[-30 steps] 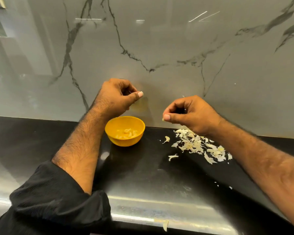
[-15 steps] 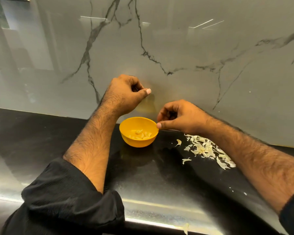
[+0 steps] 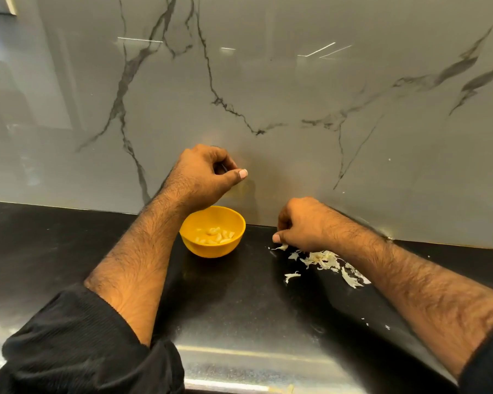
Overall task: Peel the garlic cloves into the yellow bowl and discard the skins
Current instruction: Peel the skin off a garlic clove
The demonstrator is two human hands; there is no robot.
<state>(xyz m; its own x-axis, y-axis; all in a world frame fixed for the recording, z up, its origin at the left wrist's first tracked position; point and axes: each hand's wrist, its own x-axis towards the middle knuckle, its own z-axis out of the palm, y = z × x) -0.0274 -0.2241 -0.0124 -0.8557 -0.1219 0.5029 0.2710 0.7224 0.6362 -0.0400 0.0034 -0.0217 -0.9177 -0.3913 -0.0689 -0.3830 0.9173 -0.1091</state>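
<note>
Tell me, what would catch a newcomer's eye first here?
Probably the yellow bowl by the wall on the black countertop, with peeled garlic cloves in it. The left hand hangs curled above it. To its right lies a scatter of pale garlic skins, with the right hand low at its left end, fingers curled.

No readable text

Nothing legible is showing on the yellow bowl [image 3: 212,245], the black worktop [image 3: 69,245] or the marble wall [image 3: 268,81].
</note>
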